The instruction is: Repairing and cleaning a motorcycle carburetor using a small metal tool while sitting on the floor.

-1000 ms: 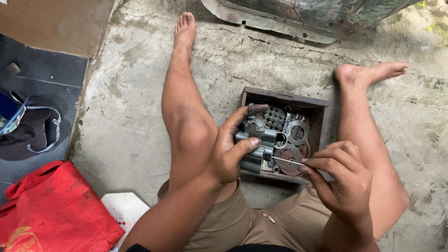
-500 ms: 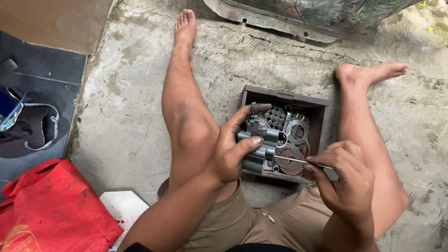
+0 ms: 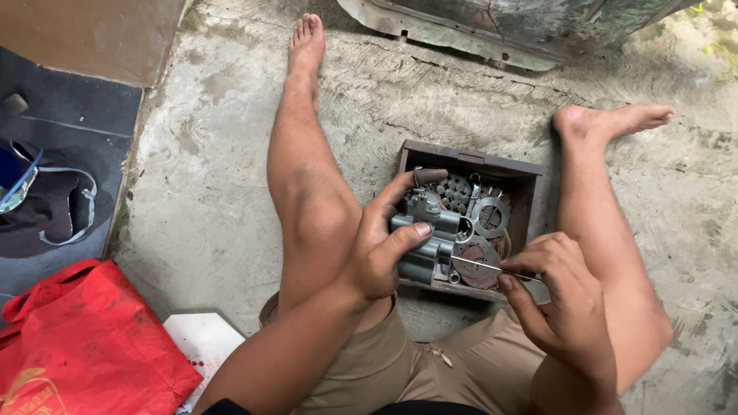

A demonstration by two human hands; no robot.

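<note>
A person is seen from above, seated on a rough concrete floor (image 3: 215, 192) with bare legs spread. Between the legs a dark wooden box (image 3: 530, 201) is set on the floor, filled with gears and round metal plates (image 3: 489, 217); most of them are heaped together and hard to tell apart.

A grey metal part (image 3: 430, 238) is held over the near left side of the box. It is clamped in the left hand (image 3: 380, 250), with the thumb laid across its near face and the fingers wrapped over its far end, so much of its shape is hidden. A thin metal tool (image 3: 480, 265) is pinched in the closed fingers of the right hand (image 3: 565, 307), and its tip is pointed left at the part; whether it touches cannot be told, and its handle is covered by the hand.

At the near left a red bag (image 3: 77, 346) is cut off by the edge, with a white tile (image 3: 201, 344) beside it. At the far edge, a worn metal sheet (image 3: 492, 31) is only partly seen.
</note>
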